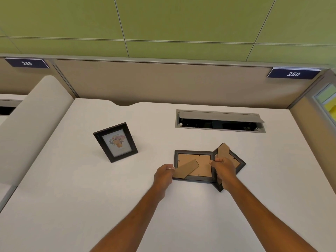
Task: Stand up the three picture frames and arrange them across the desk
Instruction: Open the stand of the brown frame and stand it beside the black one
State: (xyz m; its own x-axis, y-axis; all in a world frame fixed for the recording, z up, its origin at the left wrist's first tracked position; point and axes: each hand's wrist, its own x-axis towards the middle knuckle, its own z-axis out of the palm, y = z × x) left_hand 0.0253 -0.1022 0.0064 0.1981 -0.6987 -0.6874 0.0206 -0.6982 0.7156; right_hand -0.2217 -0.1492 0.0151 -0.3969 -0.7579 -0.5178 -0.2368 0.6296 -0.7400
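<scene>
One floral picture frame (115,142) stands upright on the white table (72,206), left of the open cable tray (220,121). Two frames lie face-down nearer the person: left hand (163,174) and right hand (224,169) grip opposite edges of the face-down frame (193,165), which overlaps the angled frame (236,161).

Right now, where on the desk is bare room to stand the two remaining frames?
Free: between the standing black flower-print frame and the two face-down black frames, and the white desk's near edge. Crowded: around both hands and the open grey cable hatch.
</scene>
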